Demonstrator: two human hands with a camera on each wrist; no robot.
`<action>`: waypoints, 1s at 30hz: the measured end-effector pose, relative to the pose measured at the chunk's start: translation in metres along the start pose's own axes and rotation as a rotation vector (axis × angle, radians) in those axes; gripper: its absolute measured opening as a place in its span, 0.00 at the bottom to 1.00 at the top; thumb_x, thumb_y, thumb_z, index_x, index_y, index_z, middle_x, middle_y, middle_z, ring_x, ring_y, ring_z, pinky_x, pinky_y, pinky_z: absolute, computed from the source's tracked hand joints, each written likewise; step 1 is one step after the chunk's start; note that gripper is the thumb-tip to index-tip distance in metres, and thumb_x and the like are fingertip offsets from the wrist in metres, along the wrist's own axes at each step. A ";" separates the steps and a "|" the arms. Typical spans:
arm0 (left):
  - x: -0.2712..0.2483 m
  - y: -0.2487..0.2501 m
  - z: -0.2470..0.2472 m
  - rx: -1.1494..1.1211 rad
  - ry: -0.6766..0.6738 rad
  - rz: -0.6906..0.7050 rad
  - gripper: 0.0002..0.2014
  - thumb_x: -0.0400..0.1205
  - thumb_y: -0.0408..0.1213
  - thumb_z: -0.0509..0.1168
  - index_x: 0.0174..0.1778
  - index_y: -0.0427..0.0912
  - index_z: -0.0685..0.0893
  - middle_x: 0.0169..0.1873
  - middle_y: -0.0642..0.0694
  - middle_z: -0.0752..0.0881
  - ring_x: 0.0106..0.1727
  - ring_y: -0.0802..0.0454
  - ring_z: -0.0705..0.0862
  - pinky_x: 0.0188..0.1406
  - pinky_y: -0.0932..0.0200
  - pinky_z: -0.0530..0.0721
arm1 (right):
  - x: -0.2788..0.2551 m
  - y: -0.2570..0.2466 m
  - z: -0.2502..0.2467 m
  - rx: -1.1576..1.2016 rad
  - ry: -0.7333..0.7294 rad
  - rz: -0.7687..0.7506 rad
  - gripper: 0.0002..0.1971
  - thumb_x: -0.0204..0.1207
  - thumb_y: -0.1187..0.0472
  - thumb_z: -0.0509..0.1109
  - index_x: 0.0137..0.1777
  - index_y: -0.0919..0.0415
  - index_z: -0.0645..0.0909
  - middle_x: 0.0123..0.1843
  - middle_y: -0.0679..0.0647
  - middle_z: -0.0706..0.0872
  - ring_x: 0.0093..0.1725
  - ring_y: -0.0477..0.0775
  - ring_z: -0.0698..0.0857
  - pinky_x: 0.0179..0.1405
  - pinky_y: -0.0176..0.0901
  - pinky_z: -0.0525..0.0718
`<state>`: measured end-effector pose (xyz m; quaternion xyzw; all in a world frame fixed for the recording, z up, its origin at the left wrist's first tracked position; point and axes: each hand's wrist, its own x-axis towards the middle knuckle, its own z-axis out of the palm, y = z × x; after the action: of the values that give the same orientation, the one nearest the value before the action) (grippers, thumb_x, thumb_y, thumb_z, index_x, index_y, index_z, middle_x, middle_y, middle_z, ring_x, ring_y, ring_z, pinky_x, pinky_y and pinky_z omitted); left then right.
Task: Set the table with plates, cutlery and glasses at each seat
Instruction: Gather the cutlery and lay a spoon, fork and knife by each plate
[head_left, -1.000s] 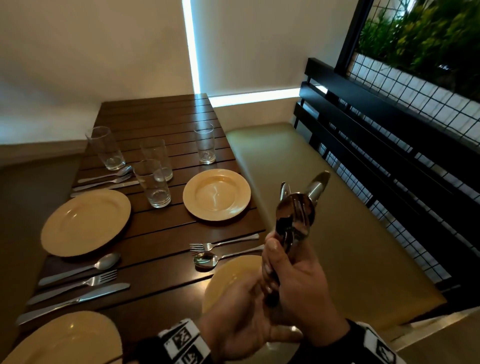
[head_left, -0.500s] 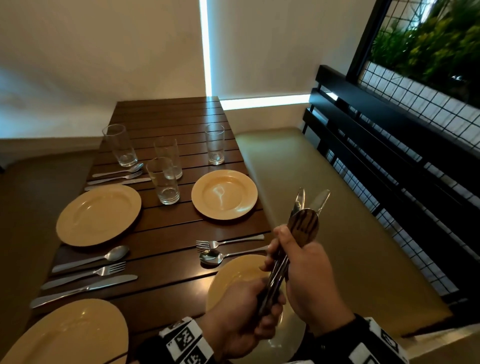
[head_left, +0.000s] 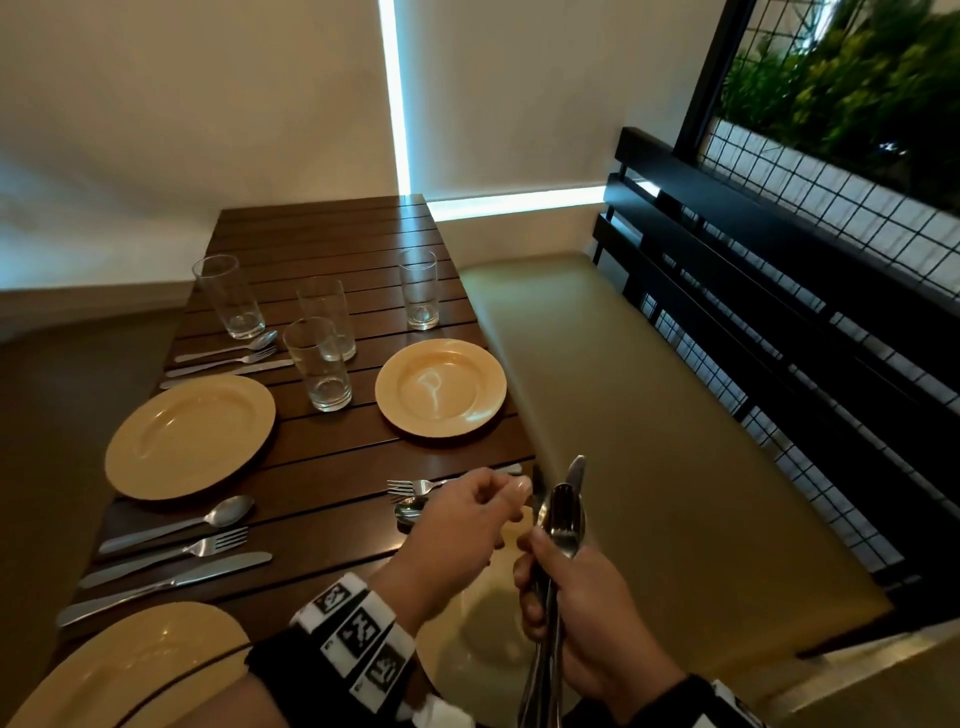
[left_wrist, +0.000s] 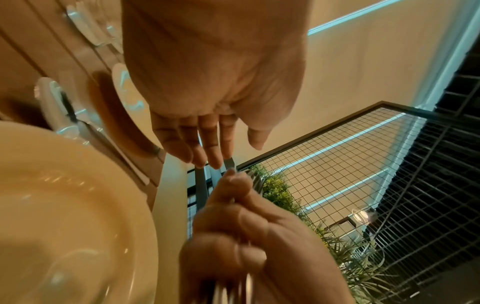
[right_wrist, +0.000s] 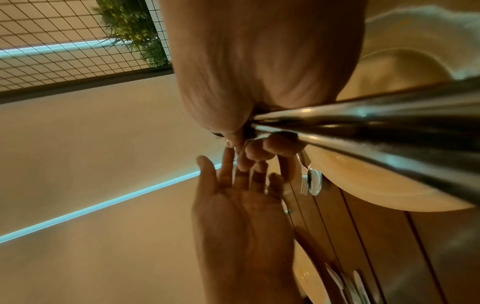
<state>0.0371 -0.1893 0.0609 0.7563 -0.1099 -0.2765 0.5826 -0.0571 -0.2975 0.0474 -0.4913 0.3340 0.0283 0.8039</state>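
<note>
Clutching a steel cutlery bundle (head_left: 558, 525) upright, heads up, over the near plate (head_left: 470, 631), the right hand (head_left: 582, 613) meets the left hand's (head_left: 457, 519) straight, empty fingers (left_wrist: 215, 152).

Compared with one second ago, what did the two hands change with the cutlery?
The left hand let go of the steel cutlery bundle and moved up-left; its fingers are now straight at the bundle's tips. The right hand keeps its grip on the bundle, lower than before. The yellow plates, glasses and laid cutlery on the wooden table stayed.
</note>
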 end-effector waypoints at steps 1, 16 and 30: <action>0.006 0.003 0.001 0.046 -0.005 0.021 0.13 0.87 0.53 0.66 0.49 0.48 0.89 0.44 0.47 0.92 0.34 0.60 0.83 0.34 0.60 0.82 | -0.001 0.003 0.000 -0.022 -0.009 0.014 0.12 0.88 0.57 0.62 0.54 0.67 0.79 0.31 0.59 0.83 0.20 0.51 0.72 0.20 0.38 0.68; 0.054 0.006 -0.036 -0.003 0.301 -0.050 0.12 0.89 0.41 0.62 0.47 0.39 0.86 0.37 0.39 0.88 0.30 0.49 0.81 0.27 0.53 0.79 | -0.008 0.002 -0.016 -0.106 -0.143 0.090 0.16 0.88 0.57 0.61 0.59 0.69 0.84 0.43 0.62 0.91 0.24 0.52 0.78 0.17 0.39 0.71; 0.000 -0.031 -0.055 1.176 -0.242 1.137 0.11 0.80 0.38 0.73 0.57 0.56 0.86 0.59 0.59 0.88 0.69 0.59 0.82 0.81 0.46 0.72 | -0.002 0.009 -0.016 -0.122 -0.263 0.118 0.17 0.87 0.55 0.63 0.60 0.71 0.81 0.39 0.61 0.88 0.21 0.50 0.73 0.19 0.38 0.68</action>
<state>0.0618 -0.1350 0.0411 0.7317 -0.6645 0.0833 0.1270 -0.0700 -0.3049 0.0368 -0.5108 0.2518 0.1596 0.8064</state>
